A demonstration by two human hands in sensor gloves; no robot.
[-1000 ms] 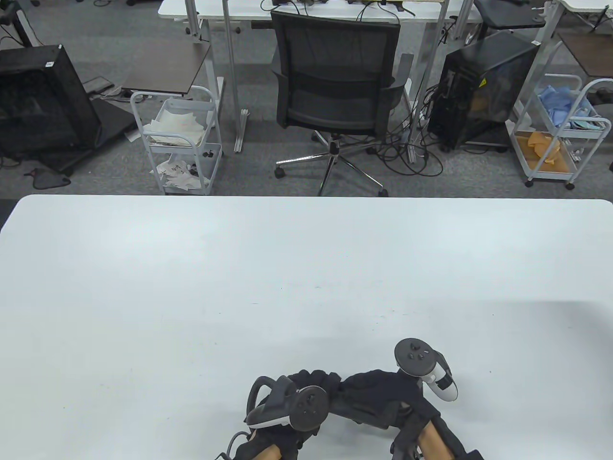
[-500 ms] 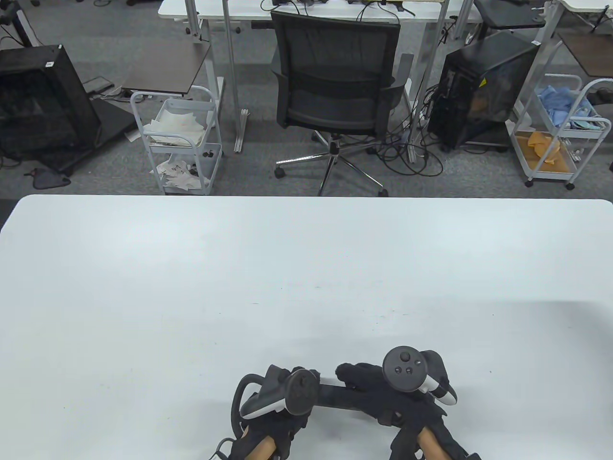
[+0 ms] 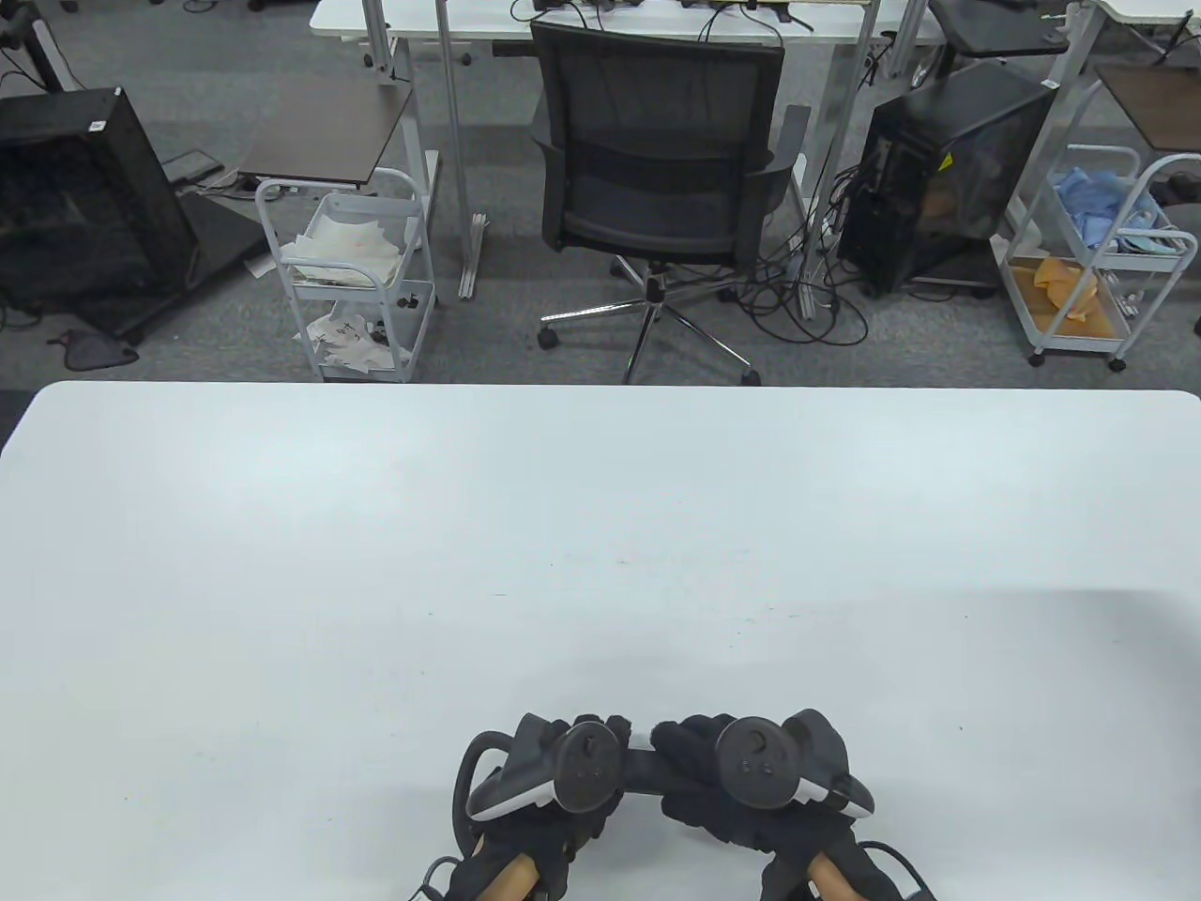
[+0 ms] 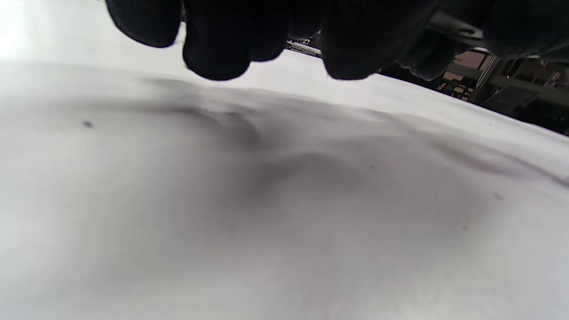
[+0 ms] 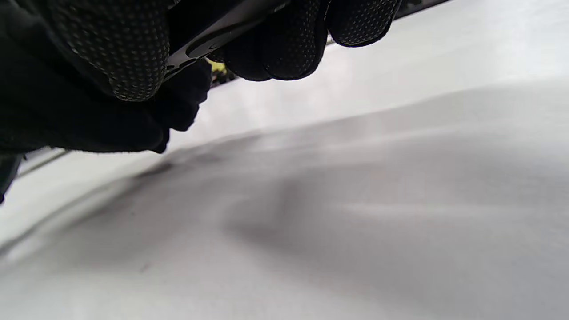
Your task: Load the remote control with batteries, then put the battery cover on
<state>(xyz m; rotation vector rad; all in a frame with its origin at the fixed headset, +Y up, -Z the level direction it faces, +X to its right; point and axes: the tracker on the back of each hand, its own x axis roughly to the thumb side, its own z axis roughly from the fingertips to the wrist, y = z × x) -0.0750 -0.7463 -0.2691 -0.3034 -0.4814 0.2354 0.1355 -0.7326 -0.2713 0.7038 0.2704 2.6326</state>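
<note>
A black remote control (image 3: 641, 765) lies crosswise between my two hands near the table's front edge, held a little above the white table (image 3: 600, 526). My left hand (image 3: 600, 751) grips its left end. My right hand (image 3: 690, 760) grips its right part; in the right wrist view the remote (image 5: 222, 31) sits between my gloved fingers (image 5: 284, 49). In the left wrist view only my curled fingers (image 4: 218, 49) show over the table. No batteries or cover are visible; the hands and trackers hide most of the remote.
Beyond the table's far edge stand a black office chair (image 3: 657, 169), a white cart (image 3: 352, 272) on the left and another white cart (image 3: 1093, 253) on the right, all on the floor.
My right hand has moved left and nearer the front edge, closing in on the left hand. Its tracker swung down. The remote now shows as a short bar between the hands.
</note>
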